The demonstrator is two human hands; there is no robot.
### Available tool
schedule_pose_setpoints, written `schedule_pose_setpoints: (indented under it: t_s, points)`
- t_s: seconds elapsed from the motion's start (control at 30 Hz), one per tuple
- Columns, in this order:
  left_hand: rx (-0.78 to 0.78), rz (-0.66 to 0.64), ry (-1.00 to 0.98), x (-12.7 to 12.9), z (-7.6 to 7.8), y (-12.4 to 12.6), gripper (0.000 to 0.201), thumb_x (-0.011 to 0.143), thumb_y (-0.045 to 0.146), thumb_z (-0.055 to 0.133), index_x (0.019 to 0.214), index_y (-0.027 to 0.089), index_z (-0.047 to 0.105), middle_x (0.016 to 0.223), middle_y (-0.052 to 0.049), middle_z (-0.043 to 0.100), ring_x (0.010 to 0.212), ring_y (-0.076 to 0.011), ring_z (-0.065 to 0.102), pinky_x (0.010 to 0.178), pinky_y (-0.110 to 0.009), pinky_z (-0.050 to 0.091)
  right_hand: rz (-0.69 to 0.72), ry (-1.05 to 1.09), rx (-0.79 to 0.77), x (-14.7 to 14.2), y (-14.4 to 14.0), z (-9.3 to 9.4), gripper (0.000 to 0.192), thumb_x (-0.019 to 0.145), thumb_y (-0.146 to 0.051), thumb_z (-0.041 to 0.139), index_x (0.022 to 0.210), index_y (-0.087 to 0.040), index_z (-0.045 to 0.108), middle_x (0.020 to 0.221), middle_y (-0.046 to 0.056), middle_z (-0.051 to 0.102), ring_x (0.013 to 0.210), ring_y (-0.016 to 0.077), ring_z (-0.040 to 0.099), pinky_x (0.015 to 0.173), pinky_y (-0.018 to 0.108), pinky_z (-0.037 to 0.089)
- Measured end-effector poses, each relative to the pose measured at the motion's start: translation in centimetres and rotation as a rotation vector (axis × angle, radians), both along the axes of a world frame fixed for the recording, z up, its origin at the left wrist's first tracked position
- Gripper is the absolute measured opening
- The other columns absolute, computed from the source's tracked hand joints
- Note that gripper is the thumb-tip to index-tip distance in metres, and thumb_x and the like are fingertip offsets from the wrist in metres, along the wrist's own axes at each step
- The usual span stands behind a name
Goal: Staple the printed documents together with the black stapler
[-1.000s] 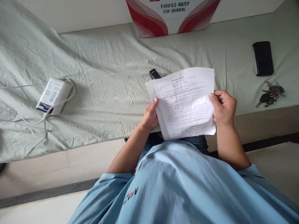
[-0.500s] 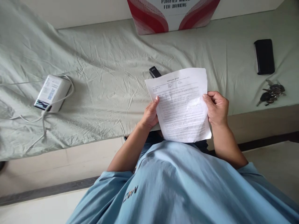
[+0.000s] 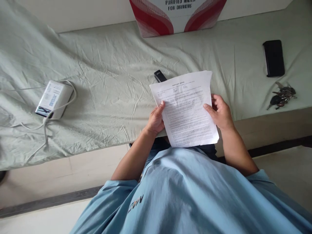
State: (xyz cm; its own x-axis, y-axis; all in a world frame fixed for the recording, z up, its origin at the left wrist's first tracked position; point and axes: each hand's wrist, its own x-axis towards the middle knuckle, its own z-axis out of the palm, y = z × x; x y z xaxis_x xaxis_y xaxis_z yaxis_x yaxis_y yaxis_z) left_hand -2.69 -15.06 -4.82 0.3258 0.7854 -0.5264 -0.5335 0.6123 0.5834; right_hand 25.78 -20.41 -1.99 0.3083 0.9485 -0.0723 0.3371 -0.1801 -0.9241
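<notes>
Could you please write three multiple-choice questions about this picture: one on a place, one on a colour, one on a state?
1. Where does the bunch of keys lie?
A. beside the white box
B. on the sheet, below the black phone
C. on the floor

2. What colour is the bedsheet?
A. pale green
B. dark blue
C. yellow

3. How is the printed paper held?
A. by the left hand only
B. lying on the bed
C. by the left hand and right hand

Answers: 1 B, the keys lie just under the phone; 2 A, the cloth looks pale green; 3 C, a hand grips each side.

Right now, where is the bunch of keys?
In the head view the bunch of keys lies far right on the green sheet, just below the black phone, right of the right hand.
</notes>
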Motion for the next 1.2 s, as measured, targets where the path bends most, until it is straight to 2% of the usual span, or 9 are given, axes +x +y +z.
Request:
schedule_pose_setpoints:
  t_s: [0.13,0.37,0.47,0.63,0.77,0.83,1.0,1.1,1.2]
  points:
    - [-0.003,0.059,0.031,-0.3,-0.4,0.2,0.05,0.086,0.059,0.094,0.113,0.019,0.079,0.115,-0.015,0.087,0.141,-0.0444,0.072,0.12,-0.057,0.063,0.057,0.334,-0.195,0.3,-2.0,1.0,0.077,0.074,-0.076,0.094,0.13,-0.028,0.074,0.104,0.005,0.087,0.095,0.0292,0.083,0.086,0.043,0.067]
    - [0.024,0.215,0.03,0.3,-0.9,0.1,0.056,0.09,0.064,0.089,0.126,0.022,0.075,0.138,-0.012,0.082,0.159,-0.0357,0.058,0.127,-0.047,0.058,-0.151,0.755,-0.235,-1.6,-8.3,1.8,0.099,0.05,-0.095,0.09,0.127,-0.034,0.078,0.136,0.009,0.084,0.133,0.0392,0.076,0.104,0.054,0.066]
    - [0.039,0.268,0.039,1.7,-0.7,-0.4,0.057,0.091,0.064,0.088,0.127,0.023,0.073,0.141,-0.012,0.08,0.162,-0.0315,0.055,0.129,-0.041,0.055,-0.145,0.844,-0.285,-4.3,-9.4,1.0,0.095,0.054,-0.09,0.093,0.13,-0.036,0.077,0.138,0.008,0.083,0.139,0.0408,0.073,0.111,0.059,0.064]
    - [0.056,0.202,0.049,1.9,1.3,-1.1,0.053,0.082,0.053,0.097,0.12,0.022,0.076,0.131,-0.011,0.083,0.155,-0.035,0.061,0.129,-0.046,0.054,-0.297,0.649,-0.199,-5.6,-8.0,0.3,0.071,0.071,-0.057,0.1,0.134,-0.035,0.077,0.139,0.003,0.084,0.148,0.0355,0.069,0.129,0.057,0.055]
    - [0.283,0.187,0.072,-2.1,3.5,0.4,0.05,0.073,0.039,0.102,0.116,0.028,0.079,0.12,-0.006,0.085,0.149,-0.0323,0.067,0.123,-0.043,0.056,-0.129,0.222,0.034,-0.8,-6.1,2.2,0.053,0.081,-0.055,0.096,0.127,-0.034,0.082,0.131,0.002,0.086,0.148,0.0331,0.069,0.139,0.055,0.045]
    - [0.386,0.118,0.134,-4.6,3.8,1.7,0.053,0.06,0.036,0.11,0.105,0.026,0.082,0.105,-0.005,0.084,0.134,-0.0332,0.075,0.113,-0.041,0.061,-0.022,0.038,0.096,2.1,-5.4,3.7,0.047,0.078,-0.055,0.098,0.118,-0.033,0.085,0.119,0.004,0.088,0.14,0.0367,0.074,0.13,0.057,0.055]
    - [0.542,-0.293,0.386,-7.4,2.9,4.4,0.048,0.054,0.034,0.112,0.092,0.018,0.087,0.096,-0.011,0.085,0.099,-0.0299,0.081,0.098,-0.04,0.066,0.29,-0.103,-0.045,5.2,-4.0,5.6,0.029,0.084,-0.059,0.092,0.099,-0.034,0.089,0.091,0.005,0.087,0.094,0.0359,0.084,0.088,0.052,0.072]
    - [0.557,-0.392,0.489,-7.1,2.7,4.9,0.045,0.056,0.037,0.11,0.089,0.018,0.087,0.096,-0.013,0.085,0.094,-0.0318,0.081,0.092,-0.043,0.068,0.294,-0.107,-0.062,4.8,-3.9,5.2,0.03,0.087,-0.06,0.089,0.099,-0.032,0.088,0.09,0.004,0.087,0.088,0.0329,0.084,0.083,0.049,0.072]
    - [0.512,-0.384,0.5,-6.1,2.9,4.8,0.045,0.057,0.028,0.109,0.095,0.018,0.087,0.101,-0.013,0.085,0.106,-0.0373,0.081,0.101,-0.048,0.067,0.242,-0.109,-0.069,4.4,-4.2,4.4,0.022,0.086,-0.053,0.092,0.095,-0.034,0.087,0.091,0.001,0.087,0.091,0.032,0.084,0.087,0.048,0.072]
